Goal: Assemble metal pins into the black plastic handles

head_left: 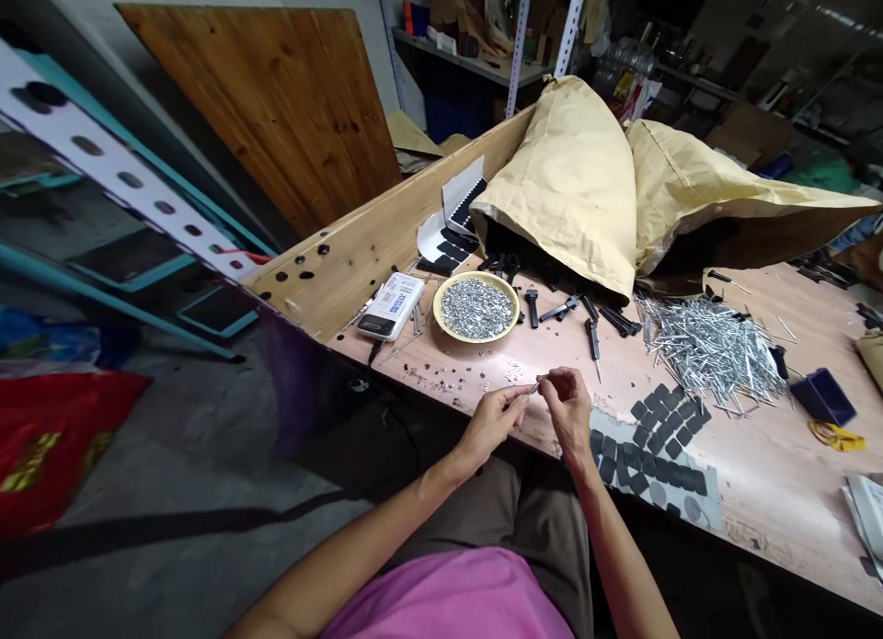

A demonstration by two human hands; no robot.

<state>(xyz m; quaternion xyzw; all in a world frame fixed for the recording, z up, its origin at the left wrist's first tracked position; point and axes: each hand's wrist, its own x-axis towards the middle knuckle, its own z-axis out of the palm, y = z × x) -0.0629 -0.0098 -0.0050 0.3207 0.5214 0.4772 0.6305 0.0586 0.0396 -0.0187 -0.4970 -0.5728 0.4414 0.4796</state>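
Observation:
My left hand (pixel 495 422) and my right hand (pixel 567 405) meet over the near edge of the wooden table (pixel 773 473). Both pinch a thin metal pin (pixel 534 387) held between their fingertips. Small silver bits (pixel 511 372) lie scattered on the table just beyond the hands. A yellow bowl (pixel 475 307) full of tiny silver parts stands farther back. To the right lies a heap of long metal pins (pixel 710 345). A grey sheet with black pads (pixel 655 450) lies beside my right wrist.
Two tan sacks (pixel 586 179) lie at the back, with black handled parts (pixel 593 331) spilling out. A white scale (pixel 391 306) sits left of the bowl. A blue tray (pixel 822 397) and yellow rubber bands (pixel 836 435) lie at the right. A wooden board (pixel 290 96) leans behind.

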